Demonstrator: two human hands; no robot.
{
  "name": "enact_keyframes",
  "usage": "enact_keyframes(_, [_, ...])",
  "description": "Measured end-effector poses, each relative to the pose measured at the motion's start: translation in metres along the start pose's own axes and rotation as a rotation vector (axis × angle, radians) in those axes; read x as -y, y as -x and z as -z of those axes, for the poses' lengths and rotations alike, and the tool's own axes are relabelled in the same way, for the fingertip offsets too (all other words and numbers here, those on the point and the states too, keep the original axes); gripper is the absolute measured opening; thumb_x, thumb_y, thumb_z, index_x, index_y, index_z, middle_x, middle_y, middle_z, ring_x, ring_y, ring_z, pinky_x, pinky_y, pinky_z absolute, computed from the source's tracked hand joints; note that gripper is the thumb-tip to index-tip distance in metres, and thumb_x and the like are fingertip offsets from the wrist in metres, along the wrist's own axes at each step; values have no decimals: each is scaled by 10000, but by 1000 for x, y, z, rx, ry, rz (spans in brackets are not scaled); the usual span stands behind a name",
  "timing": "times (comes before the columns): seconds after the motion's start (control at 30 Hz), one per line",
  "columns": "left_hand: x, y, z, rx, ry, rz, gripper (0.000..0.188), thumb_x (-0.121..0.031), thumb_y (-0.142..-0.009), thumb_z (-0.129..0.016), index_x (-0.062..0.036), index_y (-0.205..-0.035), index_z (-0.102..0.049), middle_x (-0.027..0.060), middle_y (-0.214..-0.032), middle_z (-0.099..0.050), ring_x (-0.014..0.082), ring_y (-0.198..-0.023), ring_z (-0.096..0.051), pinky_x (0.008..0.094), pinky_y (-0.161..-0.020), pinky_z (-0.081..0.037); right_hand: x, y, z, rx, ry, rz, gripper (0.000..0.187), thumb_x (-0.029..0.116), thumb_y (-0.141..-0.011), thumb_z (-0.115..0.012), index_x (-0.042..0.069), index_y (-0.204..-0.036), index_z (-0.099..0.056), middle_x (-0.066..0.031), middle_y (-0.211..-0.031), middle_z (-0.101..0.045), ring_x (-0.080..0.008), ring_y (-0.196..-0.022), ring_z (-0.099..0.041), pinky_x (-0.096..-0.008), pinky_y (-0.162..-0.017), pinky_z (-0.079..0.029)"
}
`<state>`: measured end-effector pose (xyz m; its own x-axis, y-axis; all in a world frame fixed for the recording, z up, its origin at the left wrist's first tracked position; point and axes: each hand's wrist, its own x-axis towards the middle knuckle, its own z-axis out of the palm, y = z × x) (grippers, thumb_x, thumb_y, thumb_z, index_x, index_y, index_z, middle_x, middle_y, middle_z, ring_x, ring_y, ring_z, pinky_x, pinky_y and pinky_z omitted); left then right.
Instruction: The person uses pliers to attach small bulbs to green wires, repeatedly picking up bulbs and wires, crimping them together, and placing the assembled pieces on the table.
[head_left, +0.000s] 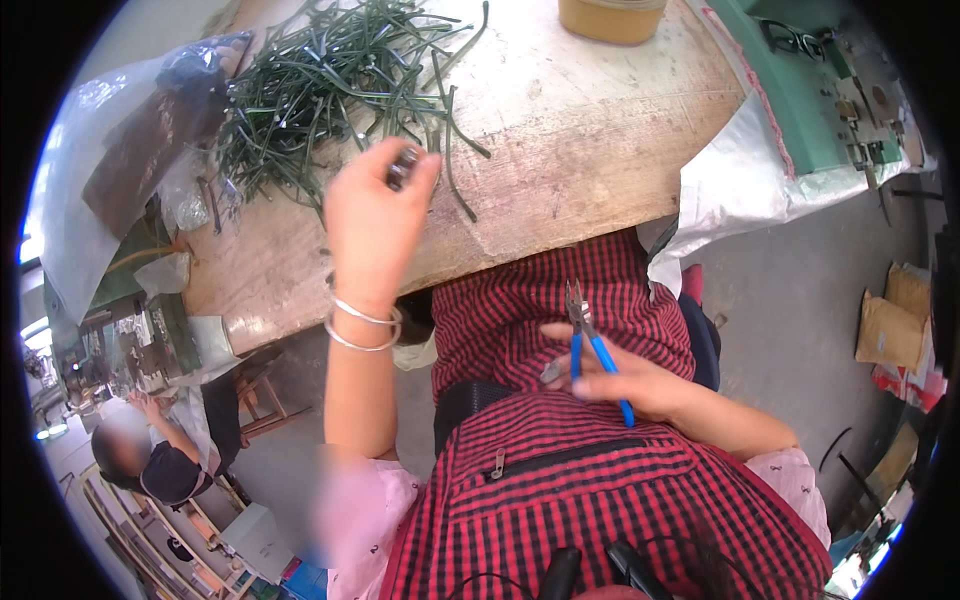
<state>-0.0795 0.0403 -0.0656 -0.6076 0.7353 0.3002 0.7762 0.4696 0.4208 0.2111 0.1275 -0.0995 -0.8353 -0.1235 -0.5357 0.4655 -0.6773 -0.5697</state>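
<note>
Pile of thin dark green strands (330,90): one, tangled, on the far left part of the wooden table (580,135), just beyond the left hand (370,220) as I see it through the head view. Strands point every way; I can give the heap no single long axis.

Loose strand (454,182): one, on the right fringe of the pile. Long axis runs roughly from the far side toward the near table edge, with a slight bend. Lies just right of the left fingertips; I cannot tell whether it touches anything beneath the hand.

Left hand: raised at the near table edge, wrist toward the body, two bracelets (362,328) on it. Thumb and fingers pinched together on a small dark shiny piece (402,168); too little of it shows for me to name it. Of the two hands, this one is by far the nearer to the strands.

Right hand (640,385): low, over the checked apron (560,485), well apart from the left. Fingers wrapped about the handles of the pliers.

Pliers (602,355): one pair, blue handles, metal nose. Long axis slants up and a little left, nose toward the table. Handles stand spread; whether the tips meet I cannot tell. By my judgement, the spacing that counts is this: nose to the right of and nearer the body than the left pinch, a wide gap between.
</note>
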Motion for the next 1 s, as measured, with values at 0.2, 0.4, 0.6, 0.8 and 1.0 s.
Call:
enact_keyframes(0.2, [-33,3,75,-176,825,267,240,-10,-939,-583,-2,-1169,-649,73,-855,-708,28,-561,-523,163,-478,-387,24,-16,13,75,217,55,625,97,-869,-701,29,-1439,-453,-62,-999,-645,-155,-965,-617,-308,-902,-484])
enact_keyframes(0.4, [-53,90,39,272,1254,519,297,-17,-933,-605,7,-1229,-620,14,-729,-613,51,-543,-505,185,-478,-366,36,-9,3,-254,487,257,623,92,-817,-729,74,-1403,-519,-31,-946,-609,-132,-803,-565,-283,-731,-466])
enact_keyframes(0.6, [-64,95,34,291,1449,679,311,-61,-929,-637,43,-1222,-614,1,-660,-570,47,-535,-495,191,-455,-320,88,2,-25,-459,1447,743,652,87,-677,-731,163,-1314,-618,-104,-940,-561,-284,-871,-563,-381,-733,-481])
enact_keyframes(0.8, [-58,86,48,472,1387,772,266,-41,-925,-625,48,-1176,-636,16,-644,-577,52,-512,-479,195,-449,-314,95,5,-33,-515,1751,793,609,69,-657,-701,203,-1249,-651,-74,-882,-519,-266,-828,-542,-380,-607,-464])
enact_keyframes(1.0, [-54,64,60,793,1357,860,237,-19,-870,-658,83,-1084,-661,-2,-619,-549,46,-504,-442,210,-451,-286,117,9,-4,-347,2134,935,489,135,-722,-647,295,-1185,-657,-16,-834,-485,-207,-775,-523,-329,-523,-405])
